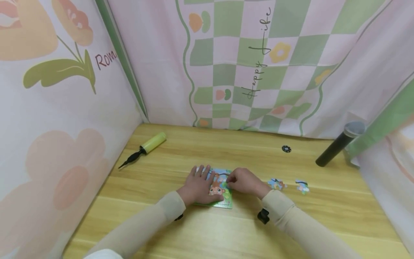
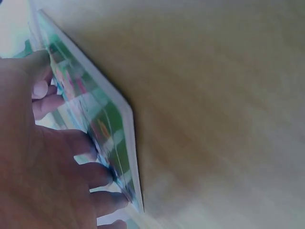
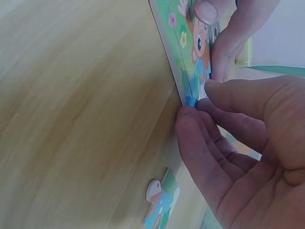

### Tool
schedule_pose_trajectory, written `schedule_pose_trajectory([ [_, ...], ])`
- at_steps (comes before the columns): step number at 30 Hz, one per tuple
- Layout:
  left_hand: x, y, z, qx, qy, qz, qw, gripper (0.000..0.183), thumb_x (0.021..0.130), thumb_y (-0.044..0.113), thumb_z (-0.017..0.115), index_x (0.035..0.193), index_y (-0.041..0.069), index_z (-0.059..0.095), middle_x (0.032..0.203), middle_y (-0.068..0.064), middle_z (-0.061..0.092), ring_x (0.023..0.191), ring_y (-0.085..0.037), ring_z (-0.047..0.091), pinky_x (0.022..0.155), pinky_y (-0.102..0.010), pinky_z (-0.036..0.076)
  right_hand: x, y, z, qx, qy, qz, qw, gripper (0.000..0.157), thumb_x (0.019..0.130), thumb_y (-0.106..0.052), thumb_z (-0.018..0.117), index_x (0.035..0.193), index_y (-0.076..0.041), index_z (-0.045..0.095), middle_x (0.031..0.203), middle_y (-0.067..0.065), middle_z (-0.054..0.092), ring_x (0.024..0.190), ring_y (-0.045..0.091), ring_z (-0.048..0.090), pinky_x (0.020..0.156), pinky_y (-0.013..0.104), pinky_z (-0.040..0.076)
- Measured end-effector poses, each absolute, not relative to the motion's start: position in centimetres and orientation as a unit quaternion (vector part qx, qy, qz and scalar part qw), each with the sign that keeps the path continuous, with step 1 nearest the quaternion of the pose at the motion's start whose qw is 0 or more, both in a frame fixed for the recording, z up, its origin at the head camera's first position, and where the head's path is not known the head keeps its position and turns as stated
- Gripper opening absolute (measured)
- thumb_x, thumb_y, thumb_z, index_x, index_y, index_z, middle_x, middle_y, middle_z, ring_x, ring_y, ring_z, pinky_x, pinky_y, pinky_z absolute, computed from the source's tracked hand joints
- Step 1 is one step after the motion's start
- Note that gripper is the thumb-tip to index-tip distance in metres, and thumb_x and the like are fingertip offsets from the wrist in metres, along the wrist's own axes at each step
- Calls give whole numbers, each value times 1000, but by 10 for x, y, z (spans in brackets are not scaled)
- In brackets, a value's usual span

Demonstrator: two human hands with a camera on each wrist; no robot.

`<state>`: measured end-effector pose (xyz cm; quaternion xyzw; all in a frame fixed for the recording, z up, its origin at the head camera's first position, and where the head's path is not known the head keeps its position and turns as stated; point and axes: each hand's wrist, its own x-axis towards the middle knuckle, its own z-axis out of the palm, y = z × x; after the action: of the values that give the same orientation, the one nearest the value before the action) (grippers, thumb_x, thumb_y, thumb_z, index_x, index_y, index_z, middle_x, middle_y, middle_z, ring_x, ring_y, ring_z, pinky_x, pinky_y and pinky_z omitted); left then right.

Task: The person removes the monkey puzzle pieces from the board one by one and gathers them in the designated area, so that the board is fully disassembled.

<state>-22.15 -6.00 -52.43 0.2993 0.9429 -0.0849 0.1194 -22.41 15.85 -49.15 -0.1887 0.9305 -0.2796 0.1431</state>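
A jigsaw puzzle [image 1: 226,203] with a cartoon monkey on a green and blue ground lies on the wooden table. My left hand [image 1: 198,185] rests over its left part with the fingers spread, and in the left wrist view its fingertips touch the picture. At the puzzle's right edge, my right hand [image 1: 243,180] pinches a puzzle piece [image 3: 202,90] between thumb and curled fingers; most of that piece is hidden by them. Just right of this hand lies a loose puzzle piece [image 1: 275,184], and another loose puzzle piece [image 1: 302,186] lies farther right.
A yellow-green hand pump [image 1: 153,142] with a black end lies at the back left. Toward the back right are a black patterned chip [image 1: 286,148] and a standing dark tube [image 1: 335,148] with a clear wide top. Printed curtains [image 1: 161,72] enclose the table.
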Motion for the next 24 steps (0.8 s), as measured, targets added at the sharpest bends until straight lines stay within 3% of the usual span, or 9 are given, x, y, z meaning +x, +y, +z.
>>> schedule_pose_trajectory([
  [24, -212, -55, -530, 295, 941, -148, 82, 109, 87, 88, 8, 164, 11, 13, 168, -15, 7, 152, -38, 9, 120, -57, 9, -232, 157, -495, -195, 933, -267, 140, 5, 92, -12, 75, 89, -10, 78, 78, -7, 68, 71, 10, 61, 74, 36, 55],
])
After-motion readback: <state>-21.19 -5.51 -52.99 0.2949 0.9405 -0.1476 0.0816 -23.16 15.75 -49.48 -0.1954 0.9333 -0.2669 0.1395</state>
